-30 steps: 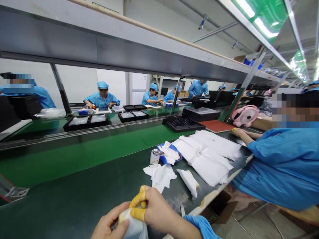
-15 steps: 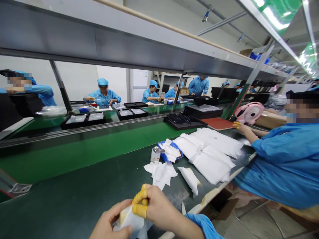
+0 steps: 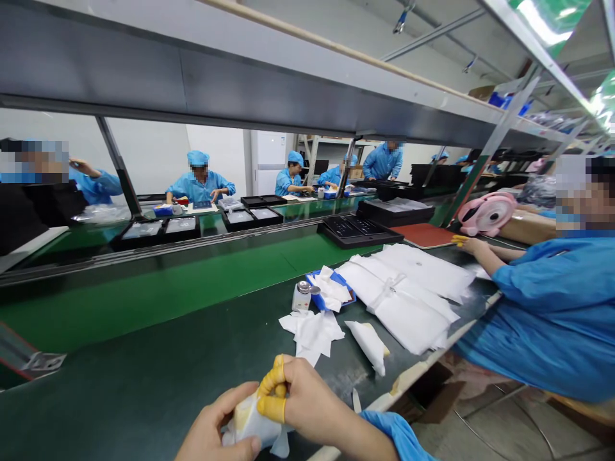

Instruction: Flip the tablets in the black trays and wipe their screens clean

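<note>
Pinching white cloth wad (image 3: 252, 426) w/ both hands, left hand (image 3: 216, 429) under, right hand (image 3: 307, 403) on top, near loose wipes (image 3: 312, 331).

Green conveyor belt (image 3: 158, 291), grey overhead shelf (image 3: 240, 83), white wall (image 3: 154, 157).

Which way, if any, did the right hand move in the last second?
No. The right hand stays just below the crumpled wipes, still pinching the white pouch.

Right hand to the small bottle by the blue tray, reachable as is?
Probably yes: only flat wipes lie between the right hand and the small bottle. But it and the left hand both grip a white packet.
</note>
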Available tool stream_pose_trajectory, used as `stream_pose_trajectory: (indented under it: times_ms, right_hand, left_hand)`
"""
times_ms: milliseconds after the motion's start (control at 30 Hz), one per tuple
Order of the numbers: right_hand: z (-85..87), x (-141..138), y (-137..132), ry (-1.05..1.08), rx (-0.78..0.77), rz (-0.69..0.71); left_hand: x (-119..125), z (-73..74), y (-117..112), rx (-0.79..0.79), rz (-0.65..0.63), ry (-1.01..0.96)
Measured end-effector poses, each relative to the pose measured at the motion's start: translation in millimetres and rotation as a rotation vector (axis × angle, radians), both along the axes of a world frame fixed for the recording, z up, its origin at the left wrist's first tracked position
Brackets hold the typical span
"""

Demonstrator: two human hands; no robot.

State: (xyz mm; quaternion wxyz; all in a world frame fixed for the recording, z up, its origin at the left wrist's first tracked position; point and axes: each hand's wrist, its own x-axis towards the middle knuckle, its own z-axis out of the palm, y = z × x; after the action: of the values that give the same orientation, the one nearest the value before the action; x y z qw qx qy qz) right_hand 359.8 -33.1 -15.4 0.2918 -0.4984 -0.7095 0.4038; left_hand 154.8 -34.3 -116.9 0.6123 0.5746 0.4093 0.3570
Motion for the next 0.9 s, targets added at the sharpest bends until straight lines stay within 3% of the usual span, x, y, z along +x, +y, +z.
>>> stream_pose_trajectory:
  times_ms: [100,267,467,767,900]
  right_hand:
    - [-1.5,-0.4,-0.2,0.010,-0.001,-0.023]
    - [0.2,-0.2,-0.4,-0.015,-0.007,-0.042]
    - [0.9,0.8,0.2,0.007,-0.016,-0.066]
    - [0.8,1.3,-0.4,-0.004,0.053,-0.086]
    - [-0.1,2.6,-1.5,0.059,0.124,-0.071]
  left_hand:
    - [1.4,0.0,-1.2,-0.014,-0.020,-0.010]
    - [7.5,6.6,-5.5,-0.003,0.116,-0.055]
    - [12.4,15.1,-8.6,-0.042,0.158,-0.113]
    - [12.7,36.7,-12.3,-0.090,0.155,0.030]
    - [12.7,34.4,-9.2,-0.141,0.237,-0.055]
